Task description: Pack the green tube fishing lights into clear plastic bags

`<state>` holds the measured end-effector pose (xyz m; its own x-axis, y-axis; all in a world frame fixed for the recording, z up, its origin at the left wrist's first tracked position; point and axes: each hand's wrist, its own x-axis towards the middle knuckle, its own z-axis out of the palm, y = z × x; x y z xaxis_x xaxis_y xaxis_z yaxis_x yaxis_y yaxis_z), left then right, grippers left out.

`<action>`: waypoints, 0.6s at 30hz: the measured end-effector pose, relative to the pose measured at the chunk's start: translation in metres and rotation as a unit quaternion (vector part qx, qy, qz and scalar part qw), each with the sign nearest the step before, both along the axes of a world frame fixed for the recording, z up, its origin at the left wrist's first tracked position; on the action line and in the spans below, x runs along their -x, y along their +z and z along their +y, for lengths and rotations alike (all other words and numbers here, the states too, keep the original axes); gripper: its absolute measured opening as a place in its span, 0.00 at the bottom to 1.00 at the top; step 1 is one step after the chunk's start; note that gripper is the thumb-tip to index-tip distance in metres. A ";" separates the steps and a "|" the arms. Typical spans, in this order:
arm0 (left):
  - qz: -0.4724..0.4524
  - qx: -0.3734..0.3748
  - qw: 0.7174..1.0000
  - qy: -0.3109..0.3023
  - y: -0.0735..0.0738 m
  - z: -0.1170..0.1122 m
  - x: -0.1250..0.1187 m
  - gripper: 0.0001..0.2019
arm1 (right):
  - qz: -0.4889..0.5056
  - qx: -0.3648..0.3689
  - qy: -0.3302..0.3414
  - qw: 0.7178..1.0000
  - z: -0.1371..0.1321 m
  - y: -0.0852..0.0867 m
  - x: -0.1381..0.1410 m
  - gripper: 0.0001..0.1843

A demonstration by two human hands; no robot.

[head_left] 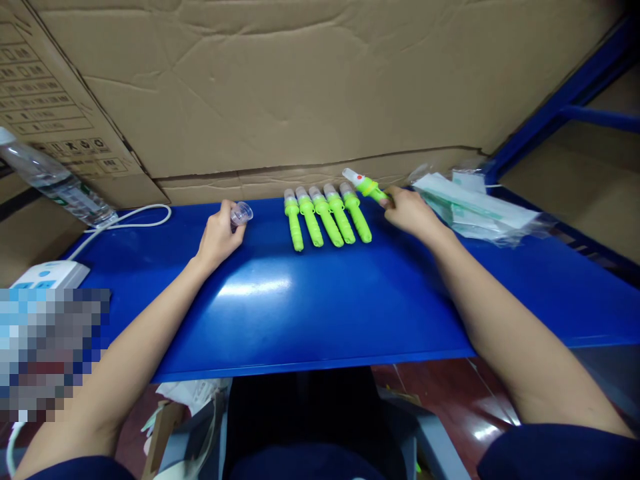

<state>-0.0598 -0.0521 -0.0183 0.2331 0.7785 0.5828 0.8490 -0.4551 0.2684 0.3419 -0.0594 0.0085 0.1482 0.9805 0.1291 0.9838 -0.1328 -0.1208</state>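
Observation:
My left hand [219, 235] rests on the blue table [300, 307] with its fingers closed on a small clear plastic cap [241, 213]. My right hand [410, 212] grips a lime-green pen-shaped device [365, 185] whose white tip with a red dot points up and left, bare of a cap. Between the hands, several identical green devices [327, 217] with clear caps lie side by side in a row, caps toward the cardboard wall. The held device hovers just right of the row's far end.
Clear bags of packaged items [473, 207] lie at the right rear. A plastic water bottle [53, 180] leans at the left, beside a white power strip [47, 273] and its cable [133, 220]. Cardboard [300, 87] walls the back; a blue rack frame [565, 100] rises on the right.

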 end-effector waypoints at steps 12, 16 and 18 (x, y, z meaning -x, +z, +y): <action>0.048 0.048 0.996 0.056 0.008 -0.006 -0.007 0.11 | -0.006 -0.117 0.092 0.989 -0.011 0.004 0.027 0.26; 0.037 0.058 0.997 0.046 0.011 -0.008 -0.009 0.10 | -0.021 -0.144 0.069 0.987 -0.014 0.005 0.034 0.19; 0.026 0.059 0.997 0.040 0.011 -0.009 -0.010 0.10 | -0.024 -0.138 0.057 0.988 -0.015 0.006 0.036 0.16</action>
